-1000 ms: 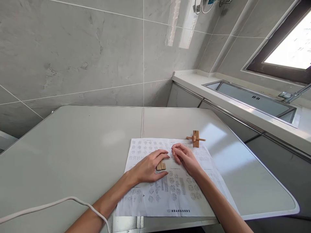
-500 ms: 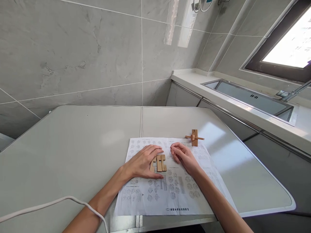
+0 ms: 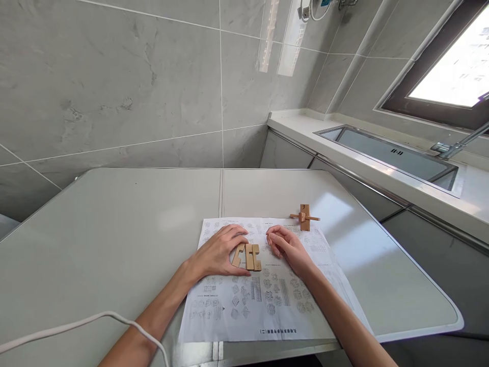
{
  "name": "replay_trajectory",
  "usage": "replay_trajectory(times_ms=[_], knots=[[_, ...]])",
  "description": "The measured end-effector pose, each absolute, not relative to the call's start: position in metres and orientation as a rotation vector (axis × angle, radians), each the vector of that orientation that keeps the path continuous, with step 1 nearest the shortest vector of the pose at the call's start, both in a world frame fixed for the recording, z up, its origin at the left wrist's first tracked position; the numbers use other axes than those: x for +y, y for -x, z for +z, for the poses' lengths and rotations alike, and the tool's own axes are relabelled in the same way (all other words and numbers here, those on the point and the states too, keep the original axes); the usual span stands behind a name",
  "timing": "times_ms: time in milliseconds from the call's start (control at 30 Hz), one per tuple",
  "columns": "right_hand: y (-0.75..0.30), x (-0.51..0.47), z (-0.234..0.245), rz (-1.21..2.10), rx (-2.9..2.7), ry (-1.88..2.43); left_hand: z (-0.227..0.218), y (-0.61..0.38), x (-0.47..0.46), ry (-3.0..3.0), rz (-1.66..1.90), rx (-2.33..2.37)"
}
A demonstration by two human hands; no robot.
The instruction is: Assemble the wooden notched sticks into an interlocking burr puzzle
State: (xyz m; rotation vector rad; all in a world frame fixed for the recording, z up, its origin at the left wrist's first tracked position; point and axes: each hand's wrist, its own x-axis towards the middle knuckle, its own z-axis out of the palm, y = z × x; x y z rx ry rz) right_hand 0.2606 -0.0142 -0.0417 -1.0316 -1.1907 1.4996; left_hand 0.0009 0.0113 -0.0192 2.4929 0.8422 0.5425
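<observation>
Three notched wooden puzzle pieces lie on a printed instruction sheet [image 3: 248,326]. Two of them, a middle puzzle piece [image 3: 249,257] and a right-hand puzzle piece [image 3: 256,257], stand side by side, touching. The left puzzle piece [image 3: 237,256] is tilted, with a gap between it and the pair. My left hand [image 3: 223,251] curves around the left piece, thumb and fingers spread apart at its lower and upper ends. My right hand [image 3: 286,245] rests on the sheet to the right of the pieces, its fingers curled in and nothing visible in them.
An assembled wooden cross-shaped puzzle [image 3: 304,217] sits by the sheet's upper right edge. The white table [image 3: 153,224] meets a tiled wall behind. A white cable [image 3: 95,315] crosses at the lower left. To the right is a counter with a sink [image 3: 389,153].
My left hand has drawn slightly left, and more of the tilted left puzzle piece shows, farther from the other two. My right hand stays in nearly the same place.
</observation>
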Motion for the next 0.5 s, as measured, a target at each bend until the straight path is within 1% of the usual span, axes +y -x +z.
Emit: replay_trajectory(times_ms=[333,500], knots=[[-0.2599,-0.0154,-0.0425,1.478,-1.255,1.051,-0.0241,-0.0065,0.0099,-2.499,0.578,0.845],[-0.2567,-0.0188,-0.0385,1.413,-1.373,1.140,-0.0220,-0.0041,0.0103,-2.511,0.608,0.863]])
